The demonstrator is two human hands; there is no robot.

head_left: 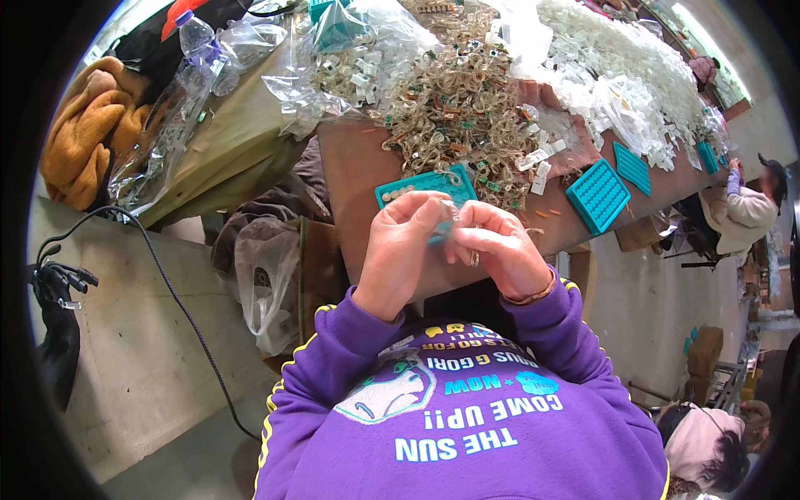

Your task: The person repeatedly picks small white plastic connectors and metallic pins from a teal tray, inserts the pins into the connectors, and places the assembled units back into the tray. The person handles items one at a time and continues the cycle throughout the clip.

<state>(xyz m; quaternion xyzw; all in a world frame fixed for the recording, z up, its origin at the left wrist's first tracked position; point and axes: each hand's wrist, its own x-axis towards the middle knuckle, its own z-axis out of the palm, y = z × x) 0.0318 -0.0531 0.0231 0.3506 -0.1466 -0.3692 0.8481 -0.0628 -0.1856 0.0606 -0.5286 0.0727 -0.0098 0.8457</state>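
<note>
My left hand [397, 250] and my right hand [502, 254] meet over the near edge of the brown table. Both are closed, with thumbs and forefingers pinching a small, clear, shiny part [450, 208]. It is too small to make out its exact kind. Just beyond my fingers lies a teal compartment tray [457, 177], partly hidden by my hands, with a few small pale round pieces [392, 197] in its left end. Behind the tray rises a heap of small coiled clear cables [454, 108] with green and orange bits.
White plastic pieces [633, 75] are heaped at the far right, near another teal tray [598, 202] and a teal grid [632, 167]. Clear bags [367, 42] lie at the far left. A purple-capped bottle [196, 42] stands beyond. Another person [742, 212] sits at the right.
</note>
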